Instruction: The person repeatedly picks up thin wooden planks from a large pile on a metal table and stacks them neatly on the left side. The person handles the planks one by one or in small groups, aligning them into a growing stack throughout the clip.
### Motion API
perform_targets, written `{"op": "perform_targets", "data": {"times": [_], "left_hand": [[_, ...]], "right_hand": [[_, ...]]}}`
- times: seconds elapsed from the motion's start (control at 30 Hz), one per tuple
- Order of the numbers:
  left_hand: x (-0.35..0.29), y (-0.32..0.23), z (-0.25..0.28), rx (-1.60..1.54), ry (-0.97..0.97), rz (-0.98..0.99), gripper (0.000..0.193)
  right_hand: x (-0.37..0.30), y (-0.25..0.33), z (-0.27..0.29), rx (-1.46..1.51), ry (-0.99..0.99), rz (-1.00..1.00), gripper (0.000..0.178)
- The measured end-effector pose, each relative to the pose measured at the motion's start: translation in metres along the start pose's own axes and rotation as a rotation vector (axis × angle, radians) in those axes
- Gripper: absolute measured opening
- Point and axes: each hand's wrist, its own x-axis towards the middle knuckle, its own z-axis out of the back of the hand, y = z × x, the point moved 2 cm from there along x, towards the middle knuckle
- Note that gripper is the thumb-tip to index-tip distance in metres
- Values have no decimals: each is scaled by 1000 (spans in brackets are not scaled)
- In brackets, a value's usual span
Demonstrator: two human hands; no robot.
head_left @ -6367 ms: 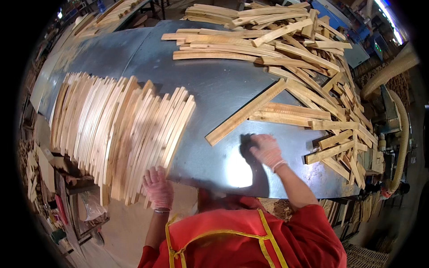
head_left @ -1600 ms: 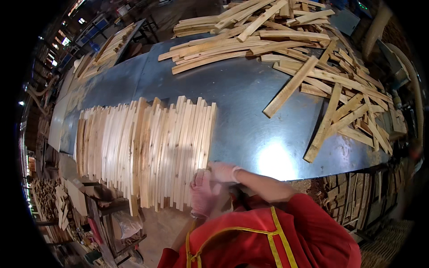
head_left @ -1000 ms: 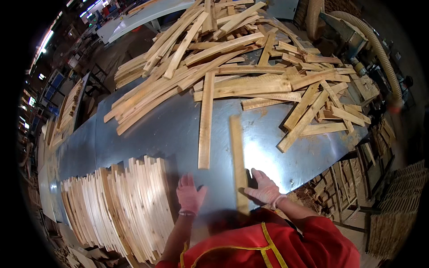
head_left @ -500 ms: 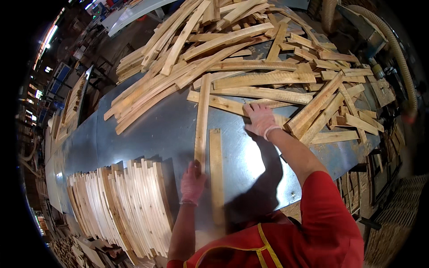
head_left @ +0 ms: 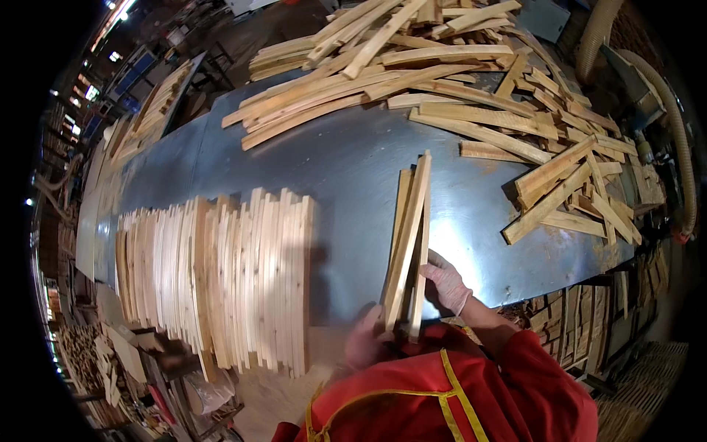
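Three narrow wooden strips (head_left: 407, 247) stand bunched together in front of me, their far ends fanned slightly apart. My right hand (head_left: 446, 284), in a thin pale glove, is closed against the right side of the bunch, thumb toward the strips. At the near ends my left hand (head_left: 364, 337), also gloved, grips the bunch from the left; it is smeared by motion and its fingers are partly hidden. To the left, a row of light wooden strips (head_left: 254, 280) lies side by side, overhanging the near edge of the metal-topped table (head_left: 353, 199).
A loose heap of wooden strips (head_left: 471, 121) spreads over the far and right parts of the table. A ribbed hose (head_left: 681, 140) hangs at the far right. Another table with strips (head_left: 158, 107) stands far left. Scrap wood (head_left: 110, 361) lies below, left.
Both hands have drawn in toward my body. A strip from the heap's near edge and the two nearer strips now appear gathered into one bunch between them. The view has shifted too.
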Motion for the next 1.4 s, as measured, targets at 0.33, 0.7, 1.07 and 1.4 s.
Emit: {"op": "perform_targets", "data": {"times": [0.33, 0.7, 1.07, 1.4], "left_hand": [[-80, 39, 63, 141, 75, 35, 65], [-48, 54, 52, 961, -462, -311, 61], [46, 20, -47, 1139, -345, -352, 44], [45, -59, -30, -437, -36, 170, 62]], "right_hand": [[-15, -81, -127, -1023, 307, -412, 49], [12, -59, -136, -1084, 347, 10, 21], [-24, 177, 188, -613, -1285, 412, 61], [-13, 148, 178, 93, -485, 412, 30]]}}
